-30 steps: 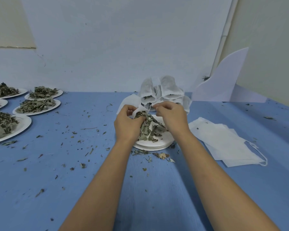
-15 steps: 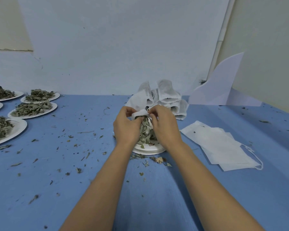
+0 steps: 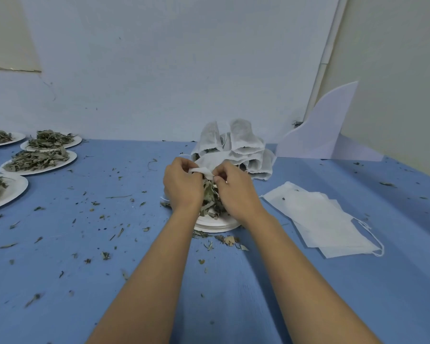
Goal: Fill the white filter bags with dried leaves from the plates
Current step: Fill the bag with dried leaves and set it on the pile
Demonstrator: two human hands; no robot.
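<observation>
Along the left edge of the blue counter (image 3: 60,281) sit round white paper plates (image 3: 68,158) heaped with grey-green dried leaves (image 3: 35,157), well apart from the work. Small leaf crumbs (image 3: 104,255) lie scattered over the counter's middle. Near the centre the left hand (image 3: 183,186) is clamped on one side of the mouth of a thin white fabric filter bag (image 3: 205,170), its fingers curled onto the rim. Under the bag a loose pile of pale leaves (image 3: 210,198) stands on a stack of round white plates (image 3: 216,225). I cannot tell how much of it is already inside the bag. The right hand (image 3: 236,192) pinches the other side of the mouth, close to the left hand.

Just behind the hands rises a heap of stuffed white filter bags (image 3: 241,145). Toward the right edge lies a flat stack of empty white drawstring bags (image 3: 318,219), and a curved white sheet (image 3: 325,130) leans in the far right corner.

The likely trouble is spillage. The leaves look long and stiff, so they may catch on the narrow mouth and tumble over the plate rim to the counter. The thin fabric could slip from either pinch or tear if pulled hard. Knuckles pushed forward could also topple the stuffed heap
</observation>
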